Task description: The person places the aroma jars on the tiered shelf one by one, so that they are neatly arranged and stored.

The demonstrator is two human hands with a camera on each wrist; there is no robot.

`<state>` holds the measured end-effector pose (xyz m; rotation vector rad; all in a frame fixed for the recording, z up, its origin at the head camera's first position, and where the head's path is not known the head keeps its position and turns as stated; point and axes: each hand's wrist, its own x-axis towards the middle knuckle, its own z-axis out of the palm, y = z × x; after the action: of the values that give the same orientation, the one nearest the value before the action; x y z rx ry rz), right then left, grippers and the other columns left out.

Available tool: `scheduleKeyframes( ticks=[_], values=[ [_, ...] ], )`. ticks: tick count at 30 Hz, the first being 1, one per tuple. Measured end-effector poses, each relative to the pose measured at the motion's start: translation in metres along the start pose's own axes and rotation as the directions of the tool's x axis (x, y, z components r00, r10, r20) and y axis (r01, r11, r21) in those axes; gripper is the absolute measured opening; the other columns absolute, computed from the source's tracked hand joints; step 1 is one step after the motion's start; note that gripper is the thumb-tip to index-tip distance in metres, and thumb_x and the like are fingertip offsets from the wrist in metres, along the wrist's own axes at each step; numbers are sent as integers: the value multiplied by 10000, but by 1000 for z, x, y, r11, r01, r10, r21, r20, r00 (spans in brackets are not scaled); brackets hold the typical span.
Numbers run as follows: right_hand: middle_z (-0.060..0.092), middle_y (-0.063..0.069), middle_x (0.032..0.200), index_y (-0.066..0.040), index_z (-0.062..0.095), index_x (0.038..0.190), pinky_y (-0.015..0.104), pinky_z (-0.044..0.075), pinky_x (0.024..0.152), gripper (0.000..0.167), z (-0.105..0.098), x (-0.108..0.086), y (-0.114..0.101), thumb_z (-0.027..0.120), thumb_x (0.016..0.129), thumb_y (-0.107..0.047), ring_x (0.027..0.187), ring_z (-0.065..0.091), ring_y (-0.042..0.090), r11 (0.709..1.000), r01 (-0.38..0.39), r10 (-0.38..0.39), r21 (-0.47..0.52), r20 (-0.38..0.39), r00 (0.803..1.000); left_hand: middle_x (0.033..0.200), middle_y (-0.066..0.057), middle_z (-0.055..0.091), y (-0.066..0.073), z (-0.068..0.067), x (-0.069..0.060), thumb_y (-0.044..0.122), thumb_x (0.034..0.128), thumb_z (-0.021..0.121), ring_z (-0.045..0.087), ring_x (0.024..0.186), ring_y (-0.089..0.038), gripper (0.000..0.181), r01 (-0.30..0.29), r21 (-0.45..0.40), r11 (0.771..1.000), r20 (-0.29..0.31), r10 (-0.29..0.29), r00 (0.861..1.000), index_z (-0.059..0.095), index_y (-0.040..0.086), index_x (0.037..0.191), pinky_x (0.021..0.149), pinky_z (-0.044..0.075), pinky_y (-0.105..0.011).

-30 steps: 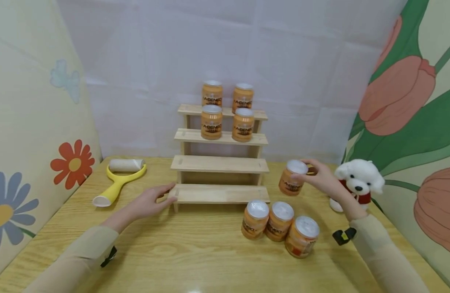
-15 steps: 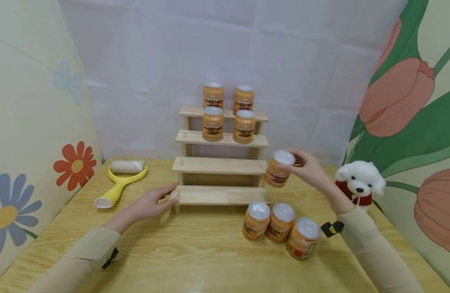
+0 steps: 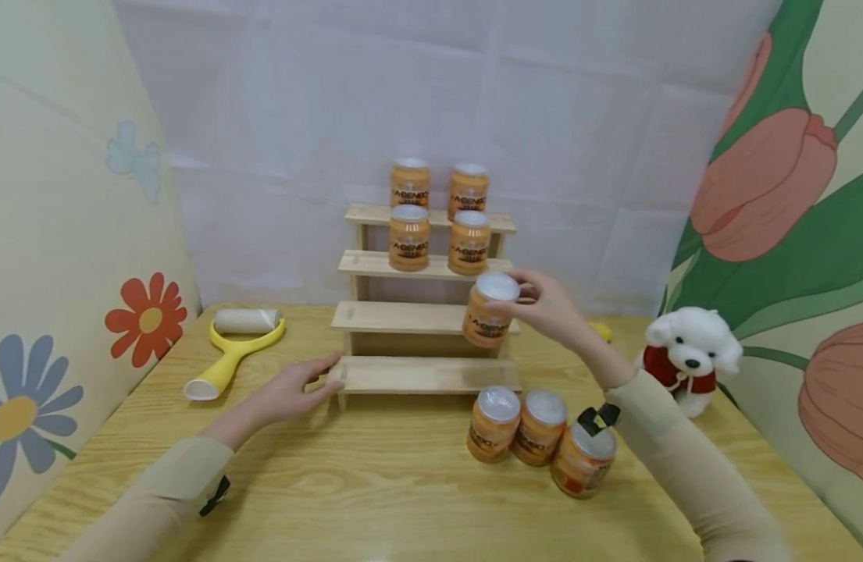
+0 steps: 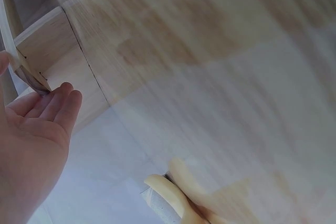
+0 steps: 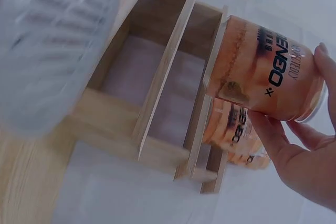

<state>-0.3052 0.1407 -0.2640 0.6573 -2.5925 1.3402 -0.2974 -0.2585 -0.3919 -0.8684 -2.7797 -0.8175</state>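
Observation:
My right hand grips an orange can with a pale lid, thumb in front and fingers behind. The can hangs slightly tilted at the right end of the third tier down of a wooden step shelf. In the right wrist view the held can shows dark lettering. My left hand holds the left end of the lowest board between thumb and fingers; the left wrist view shows the fingers against the board's end. Similar cans stand in pairs on the two upper tiers.
Three more orange cans stand close together on the table, before the shelf's right end. A yellow-handled lint roller lies at left. At right sits a white plush dog; a small yellow thing shows behind my right arm.
My right hand has carried the can leftward and up, from beside the shelf to the right end of its third tier. My left hand stays at the shelf's lower left end.

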Motion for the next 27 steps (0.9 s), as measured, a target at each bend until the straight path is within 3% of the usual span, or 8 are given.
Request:
scheduleKeyframes(
  ticks=[5,13,19,24,27],
  values=[
    [616,81,1148,-121,569,1253,364,550,829,499,21,12,-11,748,812,-274,1021,618,237,997,61,-62,41,29,998,1366,-282,455,0,0,-1,312,961,542,515,1187,-415,604,-10,-1,1000,-4,10,1000,386,-86,1386,946,485,-489],
    [629,95,1170,-94,543,1295,346,528,908,539,51,27,-33,746,815,-233,1076,615,235,992,67,-73,104,57,996,1373,-278,449,2,-1,-3,331,965,528,506,1195,-419,611,8,-4,1000,6,-8,1000,376,-74,1397,959,474,-497],
    [652,102,1137,-87,567,1269,319,547,857,520,71,44,-38,754,808,-239,1048,634,226,990,59,-66,128,47,997,1379,-265,451,0,-1,-2,340,965,526,504,1207,-403,616,15,-2,1000,7,-15,1000,372,-64,1404,964,474,-488],
    [666,106,1058,-89,589,1198,283,546,750,465,83,56,-36,759,801,-261,940,649,211,995,38,-41,89,32,999,1354,-288,465,1,-2,-2,325,967,527,522,1176,-419,602,-19,13,1000,-8,20,1000,390,-89,1382,939,491,-486],
    [650,98,1066,-77,571,1176,268,540,749,471,88,62,-32,759,800,-288,943,639,202,998,18,-19,56,25,1000,1351,-294,464,2,-3,-2,324,966,528,527,1163,-428,602,-27,13,1000,-11,28,1000,394,-95,1377,928,495,-493]
  ],
)
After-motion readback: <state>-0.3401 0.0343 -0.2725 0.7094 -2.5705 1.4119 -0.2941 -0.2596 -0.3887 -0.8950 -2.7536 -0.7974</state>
